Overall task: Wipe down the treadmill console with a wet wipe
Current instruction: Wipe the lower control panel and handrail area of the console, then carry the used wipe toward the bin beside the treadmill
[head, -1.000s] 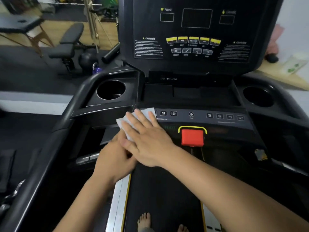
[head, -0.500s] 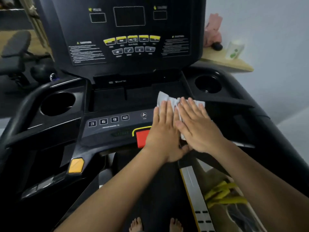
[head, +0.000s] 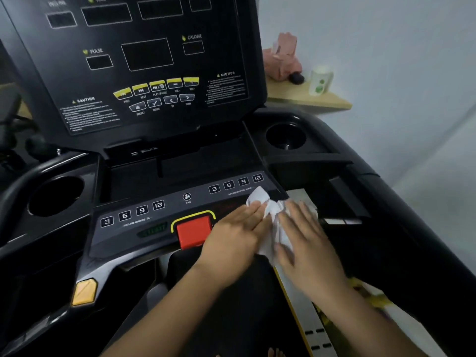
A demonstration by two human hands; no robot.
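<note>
Pale wall and wooden shelf [head: 309,100] behind black console [head: 144,228]. Wipe [head: 268,215]: white, crumpled, on the console's lower right end, just below the right-side 3-6-9-12 keys. Left hand [head: 234,243] lies flat on its left edge, fingers straight, pressing. Right hand [head: 306,243] lies flat over its right side, fingers extended, motion-blurred. Red button [head: 194,231] touches the left hand's left side. Cup holder [head: 286,136] beyond.

Open: key strip [head: 144,212] left of red button [head: 194,230]; tray [head: 180,168] behind strip. Closed to rear by upright display panel [head: 144,60]; to right by side rail [head: 386,228], wall [head: 386,73] beyond. Raised obstacle just beside left hand [head: 231,238]: red button. Recessed cup holder [head: 286,136] at far right.
</note>
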